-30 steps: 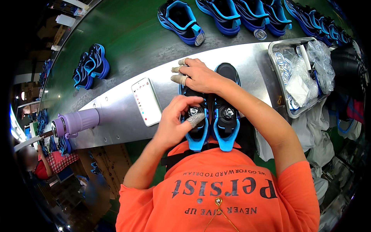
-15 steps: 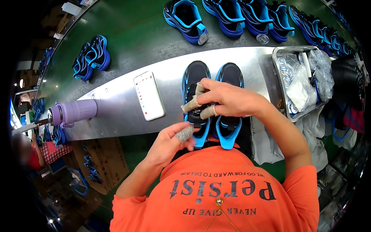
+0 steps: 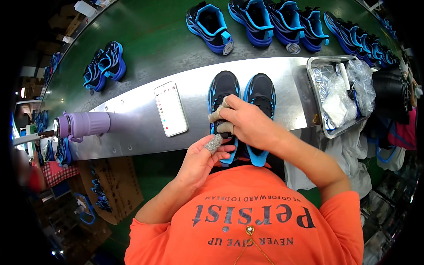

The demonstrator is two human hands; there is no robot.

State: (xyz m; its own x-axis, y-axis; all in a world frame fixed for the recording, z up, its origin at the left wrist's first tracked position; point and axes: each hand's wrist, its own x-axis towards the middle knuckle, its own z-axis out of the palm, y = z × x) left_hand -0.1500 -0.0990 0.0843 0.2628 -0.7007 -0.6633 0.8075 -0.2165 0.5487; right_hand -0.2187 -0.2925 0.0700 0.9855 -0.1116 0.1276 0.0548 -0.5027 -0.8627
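Note:
A pair of black and blue sneakers stands side by side at the bench's near edge, toes pointing away: the left sneaker [image 3: 224, 83] and the right sneaker [image 3: 259, 89]. My right hand [image 3: 249, 121], with beige finger covers, bends over the left sneaker, its fingers closed at the laces. Close below it, my left hand [image 3: 198, 159] pinches at the same sneaker's collar, a grey cover on its thumb. My fingers partly hide the lacing and the shoe opening. The right hand and forearm cover part of the right sneaker.
A white-screened phone [image 3: 171, 109] lies left of the pair, with a purple bottle [image 3: 88, 124] farther left. At right sits a metal tray [image 3: 329, 132] holding plastic bags and round tags. More sneakers [image 3: 251, 22] stand along the green surface [image 3: 145, 35] beyond the metal bench [image 3: 132, 137].
My left hand has come up and right to the left sneaker's collar. The right hand has shifted slightly, staying over the laces. The more distant sneakers and tray appear a little farther left.

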